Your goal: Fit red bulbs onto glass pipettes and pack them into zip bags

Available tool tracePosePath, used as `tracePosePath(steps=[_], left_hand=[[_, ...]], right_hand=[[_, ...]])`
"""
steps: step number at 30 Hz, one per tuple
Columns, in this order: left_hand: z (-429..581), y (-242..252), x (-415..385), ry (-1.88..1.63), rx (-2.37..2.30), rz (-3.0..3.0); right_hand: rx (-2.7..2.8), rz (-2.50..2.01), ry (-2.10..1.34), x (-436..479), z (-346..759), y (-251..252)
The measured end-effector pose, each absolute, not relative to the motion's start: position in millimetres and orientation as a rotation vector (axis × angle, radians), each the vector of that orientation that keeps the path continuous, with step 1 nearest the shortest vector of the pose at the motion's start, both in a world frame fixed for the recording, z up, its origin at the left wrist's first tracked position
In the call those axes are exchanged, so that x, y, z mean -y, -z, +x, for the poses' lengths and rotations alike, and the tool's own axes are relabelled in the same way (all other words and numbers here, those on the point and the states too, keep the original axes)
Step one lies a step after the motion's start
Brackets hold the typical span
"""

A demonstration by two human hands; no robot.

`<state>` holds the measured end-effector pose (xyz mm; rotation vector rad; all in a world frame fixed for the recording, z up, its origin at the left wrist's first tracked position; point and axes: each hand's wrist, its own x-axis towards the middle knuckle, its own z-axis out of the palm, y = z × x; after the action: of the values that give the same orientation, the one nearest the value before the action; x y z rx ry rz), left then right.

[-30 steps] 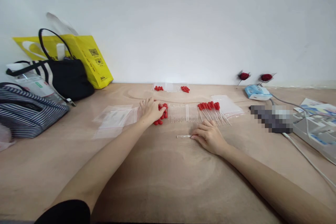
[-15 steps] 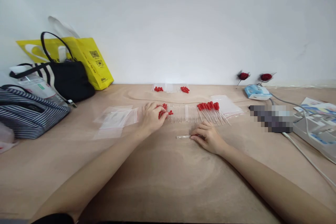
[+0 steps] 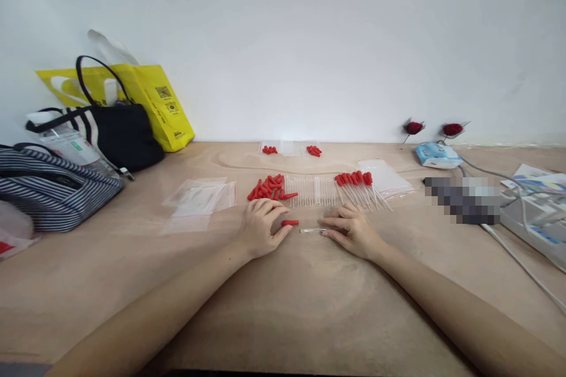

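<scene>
Progress, judged from the layout: partway through. Done: a fan of red-headed tubes (image 3: 355, 179) on the right side, heads toward the wall, stems slanting toward the front right. Remaining, apparently: a row of bare tubes (image 3: 305, 192), side by side at the centre, plus a heap of loose red bulbs (image 3: 267, 187) at the left end of that row. Current pair: not yet joined.

Left hand (image 3: 262, 227): fingers curled, apparently closed on a single red bulb (image 3: 290, 222) between thumb and fingers; exact contact partly hidden. Right hand (image 3: 354, 231): thumb and fingertips gripping a transparent tube (image 3: 311, 230).

Location of red bulb: in front of the bare tubes, between both hands, just beside the free end of the transparent tube, with a narrow gap.

Orientation of red bulb: long axis crosswise, roughly parallel to the front edge of the wooden tabletop (image 3: 292, 312); apparently narrower end toward the right. Orientation of transparent tube: long axis also crosswise, free end toward the left, opposite end covered by fingers. Axes nearly parallel, slightly offset, with the bulb a little nearer the wall or higher; not determinable which.
</scene>
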<state>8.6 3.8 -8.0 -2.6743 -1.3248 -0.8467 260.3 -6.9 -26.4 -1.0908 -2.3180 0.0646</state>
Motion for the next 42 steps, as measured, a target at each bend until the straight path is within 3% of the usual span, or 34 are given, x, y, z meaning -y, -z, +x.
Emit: tracePosePath(steps=[11, 24, 42], left_hand=[[20, 13, -8, 0.822, 1.234, -2.728], [22, 11, -5, 0.888, 1.295, -2.755], [21, 17, -5, 1.035, 1.462, -2.820]], right_hand=[[2.264, -1.024, -0.080, 7, 247, 28], [2.169, -1.181, 0.166, 14, 238, 24], [2.301, -0.939, 0.169, 26, 225, 18]])
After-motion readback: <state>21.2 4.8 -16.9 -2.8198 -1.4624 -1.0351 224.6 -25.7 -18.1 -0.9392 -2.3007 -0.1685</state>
